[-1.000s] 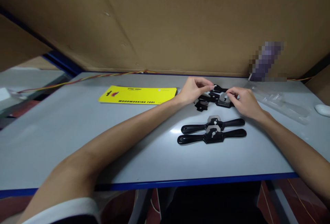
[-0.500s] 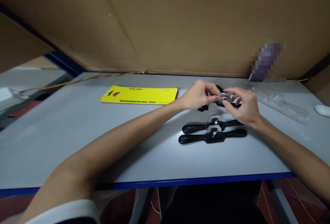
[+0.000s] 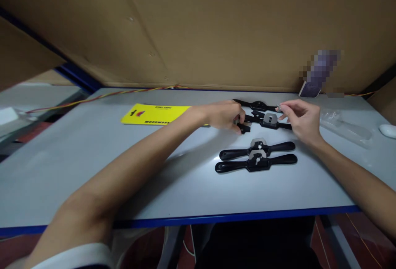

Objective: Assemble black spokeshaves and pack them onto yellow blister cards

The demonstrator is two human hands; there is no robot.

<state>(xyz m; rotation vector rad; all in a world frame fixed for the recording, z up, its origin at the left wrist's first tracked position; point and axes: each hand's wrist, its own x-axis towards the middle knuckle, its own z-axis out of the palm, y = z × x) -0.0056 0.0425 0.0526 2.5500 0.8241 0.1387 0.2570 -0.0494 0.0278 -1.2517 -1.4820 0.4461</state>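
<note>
Two black two-handled tools with grey blades, a nearer one [image 3: 258,163] and one just behind it [image 3: 235,153], lie in front of my hands. Behind these rests another black tool with a grey octagonal plate [image 3: 270,119], and a black tool without a visible plate [image 3: 258,105] is at the back. My left hand [image 3: 227,115] is closed at small black parts [image 3: 244,128]; what its fingers pinch is partly hidden. My right hand [image 3: 301,119] pinches a small silvery piece [image 3: 279,108] above the back tool's right handle.
Yellow printed cards [image 3: 154,114] lie to the left, partly under my left forearm. Clear plastic packaging [image 3: 346,128] is at the right, with a phone [image 3: 318,75] leaning on the cardboard wall and a white mouse [image 3: 388,131] near the edge. A twisted cable runs along the back.
My hands have moved apart, left hand leftward to the small black parts, right hand rightward with the silvery piece. The octagonal plate and back tool now show between them.
</note>
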